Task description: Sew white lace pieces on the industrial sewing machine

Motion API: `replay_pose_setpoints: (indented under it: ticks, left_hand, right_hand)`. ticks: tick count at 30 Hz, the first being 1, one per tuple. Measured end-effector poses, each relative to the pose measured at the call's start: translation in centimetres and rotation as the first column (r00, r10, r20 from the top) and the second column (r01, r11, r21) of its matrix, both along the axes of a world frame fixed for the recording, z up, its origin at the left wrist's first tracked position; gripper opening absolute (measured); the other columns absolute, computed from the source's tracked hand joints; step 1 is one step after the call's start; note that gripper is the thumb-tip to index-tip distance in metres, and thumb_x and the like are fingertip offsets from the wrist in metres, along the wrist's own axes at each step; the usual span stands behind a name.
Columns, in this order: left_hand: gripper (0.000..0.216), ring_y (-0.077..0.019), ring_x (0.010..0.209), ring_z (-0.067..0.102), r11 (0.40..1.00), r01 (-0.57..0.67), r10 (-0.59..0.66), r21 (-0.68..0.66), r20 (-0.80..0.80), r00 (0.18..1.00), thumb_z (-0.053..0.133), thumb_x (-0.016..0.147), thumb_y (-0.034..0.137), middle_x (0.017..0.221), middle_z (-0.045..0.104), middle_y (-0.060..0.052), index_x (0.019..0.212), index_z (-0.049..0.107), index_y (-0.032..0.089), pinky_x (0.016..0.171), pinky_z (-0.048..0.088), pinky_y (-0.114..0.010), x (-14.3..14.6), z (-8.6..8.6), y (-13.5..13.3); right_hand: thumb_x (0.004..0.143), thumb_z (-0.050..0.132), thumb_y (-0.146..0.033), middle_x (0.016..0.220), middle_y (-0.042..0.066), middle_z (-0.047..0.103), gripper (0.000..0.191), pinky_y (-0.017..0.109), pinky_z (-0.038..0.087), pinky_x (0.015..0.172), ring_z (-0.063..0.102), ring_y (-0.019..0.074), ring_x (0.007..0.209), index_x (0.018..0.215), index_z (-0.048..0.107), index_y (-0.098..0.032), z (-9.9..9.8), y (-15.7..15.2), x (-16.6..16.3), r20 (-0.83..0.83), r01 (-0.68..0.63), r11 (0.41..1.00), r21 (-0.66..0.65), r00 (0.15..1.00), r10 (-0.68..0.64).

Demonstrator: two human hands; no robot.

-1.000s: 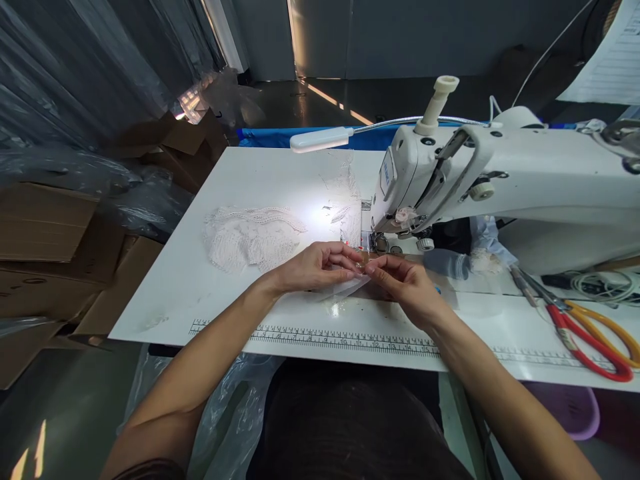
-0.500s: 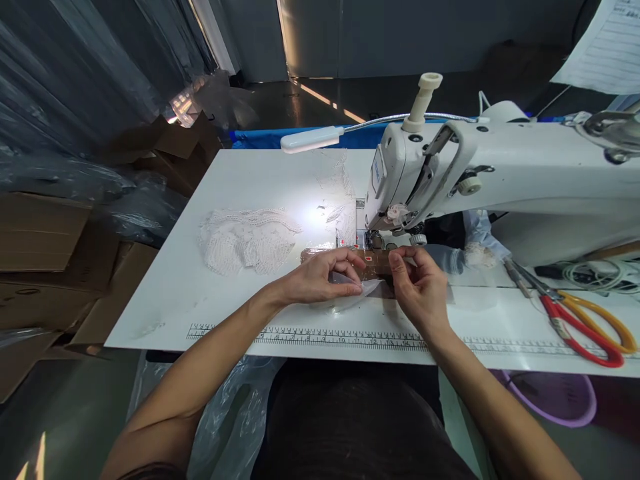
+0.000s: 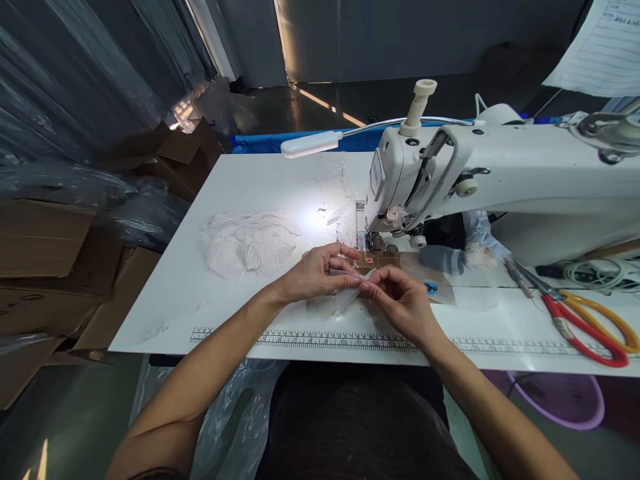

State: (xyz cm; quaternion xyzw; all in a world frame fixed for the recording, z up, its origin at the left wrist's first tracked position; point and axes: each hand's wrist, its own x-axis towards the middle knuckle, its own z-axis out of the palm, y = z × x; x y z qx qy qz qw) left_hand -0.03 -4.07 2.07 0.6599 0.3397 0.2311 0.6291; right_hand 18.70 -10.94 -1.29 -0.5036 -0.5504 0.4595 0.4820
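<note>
Pinched between my two hands is a piece of sheer white fabric (image 3: 344, 303), just in front of the sewing machine (image 3: 400, 177). My left hand (image 3: 317, 272) is closed on its left part, thumb against the fingers. The fingertips of my right hand (image 3: 400, 297) meet the left ones and are closed on the same fabric. Under the hands lies a brown taped strip (image 3: 385, 261) with small red marks, near the presser foot. White lace pieces (image 3: 250, 243) rest to the left, and more lace (image 3: 343, 193) lies behind, beside the needle area.
Scissors (image 3: 585, 327) with red and orange handles lie at the right. A printed ruler (image 3: 310, 339) runs along the front edge of the white table (image 3: 165, 293). A lamp (image 3: 311, 143) hangs over the lace. Cardboard boxes (image 3: 45, 240) stand left; a purple basket (image 3: 575, 421) is below right.
My right hand has moved left and down from beside the machine's foot to meet my left hand at the sheer fabric. My left hand has stayed nearly in place.
</note>
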Motion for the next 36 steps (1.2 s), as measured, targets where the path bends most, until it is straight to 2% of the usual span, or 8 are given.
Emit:
replay_pose_setpoints:
  ticks: [4, 7, 11, 14, 19, 24, 28, 36]
  left_hand:
    - [0.047, -0.0151, 0.083, 0.067, 1.0, 0.01, -0.01, 0.025, -0.016, 1.0, 0.074, 0.081, 0.035, 0.084, 0.071, -0.005, 0.119, 0.059, 0.013, 0.081, 0.052, -0.032, -0.1, -0.2, 0.0]
    - [0.044, -0.0151, 0.082, 0.066, 0.998, 0.036, -0.035, 0.046, -0.022, 0.999, 0.073, 0.082, 0.036, 0.083, 0.071, -0.005, 0.117, 0.059, 0.013, 0.081, 0.052, -0.032, -0.1, -0.2, 0.0]
    - [0.044, -0.0162, 0.088, 0.067, 0.998, 0.032, -0.034, 0.061, 0.036, 0.999, 0.073, 0.083, 0.036, 0.09, 0.072, -0.007, 0.117, 0.057, 0.013, 0.083, 0.052, -0.033, 0.0, -0.1, -0.2]
    - [0.042, -0.0164, 0.087, 0.068, 0.996, 0.03, -0.037, 0.079, 0.083, 0.996, 0.074, 0.083, 0.034, 0.09, 0.072, -0.007, 0.115, 0.057, 0.013, 0.084, 0.052, -0.034, 0.0, 0.1, -0.4]
    - [0.042, -0.0132, 0.077, 0.067, 0.995, -0.029, 0.022, 0.096, 0.069, 0.997, 0.076, 0.08, 0.03, 0.082, 0.071, -0.004, 0.112, 0.056, 0.014, 0.08, 0.052, -0.031, -0.1, 0.5, -0.2]
    - [0.047, -0.0148, 0.082, 0.068, 0.999, -0.048, 0.047, 0.026, 0.058, 0.997, 0.075, 0.08, 0.03, 0.092, 0.072, -0.008, 0.118, 0.054, 0.012, 0.078, 0.052, -0.03, -0.5, 0.4, 0.4]
    - [0.048, -0.0191, 0.096, 0.068, 0.999, -0.033, 0.032, 0.019, 0.066, 0.997, 0.074, 0.082, 0.03, 0.103, 0.072, -0.011, 0.122, 0.054, 0.013, 0.085, 0.052, -0.033, -0.5, 0.2, 0.4]
    - [0.054, -0.0205, 0.096, 0.069, 1.0, -0.019, 0.018, 0.016, 0.032, 0.999, 0.073, 0.082, 0.034, 0.095, 0.071, -0.009, 0.126, 0.052, 0.011, 0.09, 0.053, -0.037, -0.2, -0.1, 0.1]
  right_hand:
    - [0.088, 0.061, -0.048, 0.068, 0.0, 0.053, 0.031, 0.025, 0.037, 0.053, 0.046, 0.0114, 0.059, 0.079, 0.053, -0.019, 0.0, 0.3, -0.2, 0.017, 0.09, 0.996, 0.02, 0.996, -0.09]
    - [0.094, 0.05, -0.037, 0.071, 0.001, 0.051, 0.023, 0.026, 0.034, 0.056, 0.044, 0.0121, 0.061, 0.078, 0.047, -0.02, 0.1, 0.2, -0.5, 0.284, 0.151, 0.946, 0.286, 0.93, -0.234]
    - [0.096, 0.044, -0.026, 0.077, 0.004, 0.053, 0.015, 0.027, 0.024, 0.052, 0.044, 0.0131, 0.061, 0.082, 0.045, -0.02, 0.5, -0.2, -1.3, 0.524, 0.025, 0.816, 0.577, 0.755, -0.394]
    - [0.096, 0.044, -0.025, 0.078, 0.004, 0.053, 0.013, 0.028, 0.019, 0.05, 0.04, 0.0125, 0.056, 0.084, 0.045, -0.019, 0.4, -0.1, -1.4, 0.583, -0.018, 0.768, 0.64, 0.662, -0.47]
    - [0.097, 0.04, -0.027, 0.072, 0.003, 0.05, 0.019, 0.029, 0.017, 0.052, 0.038, 0.014, 0.055, 0.08, 0.044, -0.02, -0.3, 1.0, 0.5, 0.612, 0.168, 0.77, 0.616, 0.514, -0.601]
    - [0.096, 0.048, -0.041, 0.069, 0.001, 0.051, 0.026, 0.027, 0.03, 0.053, 0.044, 0.0132, 0.057, 0.08, 0.047, -0.021, 0.7, 0.8, 2.6, 0.511, 0.28, 0.828, 0.487, 0.677, -0.53]
    - [0.101, 0.037, -0.042, 0.065, 0.0, 0.053, 0.034, 0.027, 0.037, 0.054, 0.047, 0.0118, 0.054, 0.081, 0.053, -0.02, 1.4, 0.3, 2.6, 0.43, 0.11, 0.959, 0.26, 0.877, -0.217]
    - [0.09, 0.06, -0.031, 0.109, 0.011, 0.062, 0.023, 0.039, 0.05, 0.084, 0.06, 0.023, 0.102, 0.111, 0.058, -0.021, 1.2, 1.1, 0.9, 0.508, -0.125, 0.847, 0.518, 0.841, -0.186]
